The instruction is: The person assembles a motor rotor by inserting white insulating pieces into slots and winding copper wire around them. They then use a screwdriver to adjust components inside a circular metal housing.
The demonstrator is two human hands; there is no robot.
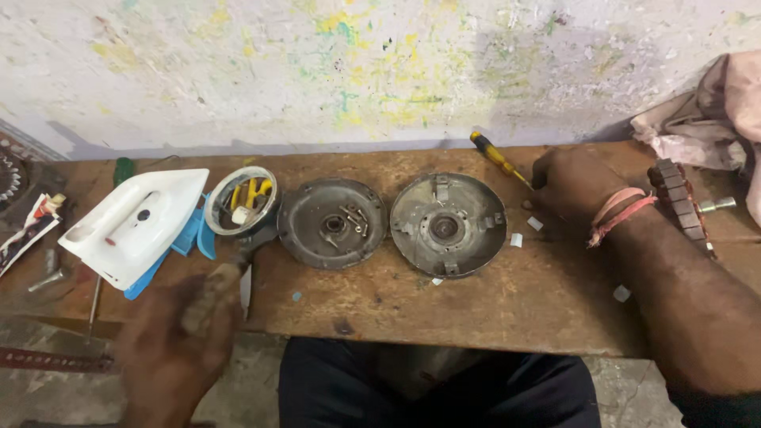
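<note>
Yellow-handled screwdriver flat at the bench's far edge; wooden-handled tool, blurred, near the front-left edge.

A white iron housing is laid at the left of the wooden bench, over blue plastic parts. Two round grey metal covers are placed side by side at the centre, small screws being seen in the left one. A pink cloth is bunched at the far right. A paint-spattered wall is seen behind.
</note>
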